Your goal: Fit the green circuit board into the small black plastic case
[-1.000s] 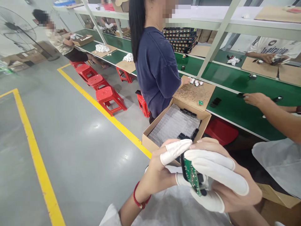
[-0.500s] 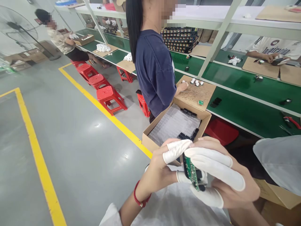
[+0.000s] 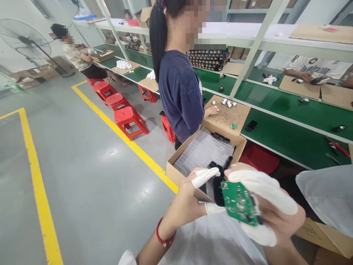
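My left hand (image 3: 190, 198), with white finger cots on its fingers, pinches a small black plastic piece with rounded corners (image 3: 218, 192). In my right hand (image 3: 281, 209), also in finger cots, is a green circuit board (image 3: 237, 202) with small components on its face. The board's left edge is right beside the black piece; whether the two touch I cannot tell. Something dark shows behind the board's right edge, mostly hidden by my fingers. Both hands are above my lap, in front of an open cardboard box (image 3: 176, 171) holding clear plastic trays (image 3: 205, 149) and several black pieces (image 3: 220, 137).
A co-worker in a dark blue shirt (image 3: 180, 88) stands at the green bench (image 3: 286, 141), a hand on a cardboard sheet (image 3: 220, 117) with white-topped parts. Red-handled pliers (image 3: 340, 148) and tweezers lie at right. Red stools (image 3: 128, 116) line the bench. A grey sleeve (image 3: 328, 195) is close on my right.
My right hand has turned the circuit board from nearly edge-on to face me and moved slightly right. The black piece now shows separately in my left hand. The camera view has tilted up a little.
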A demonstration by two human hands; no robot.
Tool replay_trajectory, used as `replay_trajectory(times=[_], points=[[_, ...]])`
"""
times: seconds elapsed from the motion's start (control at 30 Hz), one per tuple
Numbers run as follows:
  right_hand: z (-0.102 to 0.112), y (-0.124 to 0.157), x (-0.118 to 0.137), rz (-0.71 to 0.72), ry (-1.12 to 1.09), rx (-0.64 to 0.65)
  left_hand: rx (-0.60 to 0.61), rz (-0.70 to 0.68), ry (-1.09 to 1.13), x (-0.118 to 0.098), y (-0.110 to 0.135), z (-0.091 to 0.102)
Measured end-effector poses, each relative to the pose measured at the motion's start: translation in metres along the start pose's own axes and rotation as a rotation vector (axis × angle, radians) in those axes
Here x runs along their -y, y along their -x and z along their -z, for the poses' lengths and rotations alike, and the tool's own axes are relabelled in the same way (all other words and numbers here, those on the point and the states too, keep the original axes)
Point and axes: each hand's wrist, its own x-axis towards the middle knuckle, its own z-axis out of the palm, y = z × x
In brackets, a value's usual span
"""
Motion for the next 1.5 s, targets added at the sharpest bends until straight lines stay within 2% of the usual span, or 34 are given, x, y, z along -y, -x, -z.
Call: replay_trajectory(times=[0.07, 0.13, 0.2, 0.27, 0.33, 0.43, 0.5, 0.63, 0.77, 0.93, 1.0, 1.2, 1.37, 1.5], points=[[-0.002, 0.004, -0.006, -0.085, -0.115, -0.169, -0.013, 0.244, 0.251, 0.01, 0.004, 0.001], [-0.003, 0.007, -0.016, -0.254, -0.167, -0.239, -0.053, 0.363, 0.499, 0.021, 0.01, 0.002], [-0.005, 0.011, -0.027, -0.352, -0.027, -0.163, -0.083, 0.393, 0.748, 0.028, 0.014, 0.0], [-0.01, 0.015, -0.036, -0.343, 0.186, -0.068, -0.109, 0.42, 1.049, 0.031, 0.016, -0.004], [-0.016, 0.021, -0.044, -0.293, 0.323, -0.032, -0.128, 0.441, 1.311, 0.029, 0.016, -0.01], [-0.026, 0.027, -0.051, -0.315, 0.421, -0.066, -0.132, 0.443, 1.422, 0.023, 0.013, -0.015], [-0.028, 0.028, -0.055, -0.389, 0.336, -0.068, -0.127, 0.443, 1.434, 0.02, 0.011, -0.014], [-0.022, 0.029, -0.06, -0.539, -0.078, -0.019, -0.077, 0.496, 1.377, 0.017, 0.011, -0.005], [-0.016, 0.031, -0.061, -0.623, -0.175, -0.004, 0.001, 0.53, 1.185, 0.018, 0.014, 0.002], [-0.017, 0.032, -0.054, -0.872, -0.526, 0.231, 0.097, 0.476, 0.878, 0.01, 0.015, 0.009], [-0.018, 0.031, -0.05, -0.922, -0.639, 0.251, 0.106, 0.451, 0.812, 0.005, 0.014, 0.013], [-0.019, 0.022, -0.039, -0.932, -0.736, 0.235, 0.193, 0.313, 0.632, -0.006, 0.008, 0.02], [-0.016, 0.018, -0.036, -0.895, -0.735, 0.225, 0.248, 0.26, 0.636, -0.004, 0.006, 0.019], [-0.012, 0.019, -0.033, -1.004, -0.786, 0.262, 0.27, 0.215, 0.675, -0.001, 0.008, 0.016]])
